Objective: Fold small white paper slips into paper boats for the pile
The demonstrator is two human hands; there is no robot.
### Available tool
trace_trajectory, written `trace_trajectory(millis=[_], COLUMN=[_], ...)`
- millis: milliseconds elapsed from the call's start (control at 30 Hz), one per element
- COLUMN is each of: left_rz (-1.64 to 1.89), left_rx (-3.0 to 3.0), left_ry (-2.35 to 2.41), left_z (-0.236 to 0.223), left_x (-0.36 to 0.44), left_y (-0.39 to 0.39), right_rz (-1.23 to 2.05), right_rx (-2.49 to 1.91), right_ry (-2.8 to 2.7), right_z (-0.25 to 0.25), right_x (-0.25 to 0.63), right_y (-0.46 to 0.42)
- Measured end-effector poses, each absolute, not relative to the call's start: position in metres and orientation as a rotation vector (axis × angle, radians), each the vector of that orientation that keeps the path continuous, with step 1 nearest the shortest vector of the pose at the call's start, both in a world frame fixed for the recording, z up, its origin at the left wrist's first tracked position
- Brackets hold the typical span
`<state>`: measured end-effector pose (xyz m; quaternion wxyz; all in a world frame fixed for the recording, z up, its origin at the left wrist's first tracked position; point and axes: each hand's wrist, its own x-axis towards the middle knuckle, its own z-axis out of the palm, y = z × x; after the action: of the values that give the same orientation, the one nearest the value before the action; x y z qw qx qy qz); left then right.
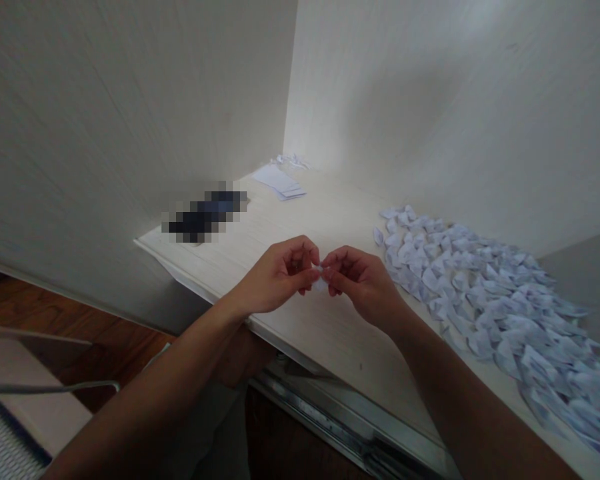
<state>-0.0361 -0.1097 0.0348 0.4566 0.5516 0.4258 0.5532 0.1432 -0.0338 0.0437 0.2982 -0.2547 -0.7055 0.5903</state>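
Observation:
Between my fingertips is a small white piece of paper (pixel 320 283), mostly covered by the thumbs. My left hand (pixel 286 272) pinches it from the left, thumb in front and fingers curled behind. From the other side my right hand (pixel 359 277) pinches the same piece. Both hands hover over the white desk (pixel 325 340) near its front edge. To the right lies a wide spread of folded white paper pieces (pixel 480 293), small and pointed. How the held piece is folded cannot be made out.
Flat white paper strips (pixel 280 182) lie stacked at the back corner, with narrow paper scraps (pixel 293 161) behind them. A dark pixelated object (pixel 205 215) rests at the desk's left. Walls rise behind and at the left. A metal drawer rail (pixel 310 413) runs below the front edge.

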Motion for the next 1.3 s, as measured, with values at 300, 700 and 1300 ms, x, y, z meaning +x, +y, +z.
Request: trace_trajectory(millis=[300,700,1300], left_rz=[1.461,1.679,1.727], left_rx=[1.374,1.690,1.555], left_ry=[1.090,1.197,1.228], left_z=[0.034,0.029,0.030], left_x=[-0.041,-0.041,-0.031], left_y=[-0.109,-0.106,-0.107], right_rz=[1.522,0.982,1.019], right_rx=[-0.694,-0.666,-0.617], right_ry=[-1.768,-2.019,-1.925], right_z=[0.047,0.047,0.047], right_x=[0.144,0.148,0.144], right_y=[-0.031,-0.031,-0.038])
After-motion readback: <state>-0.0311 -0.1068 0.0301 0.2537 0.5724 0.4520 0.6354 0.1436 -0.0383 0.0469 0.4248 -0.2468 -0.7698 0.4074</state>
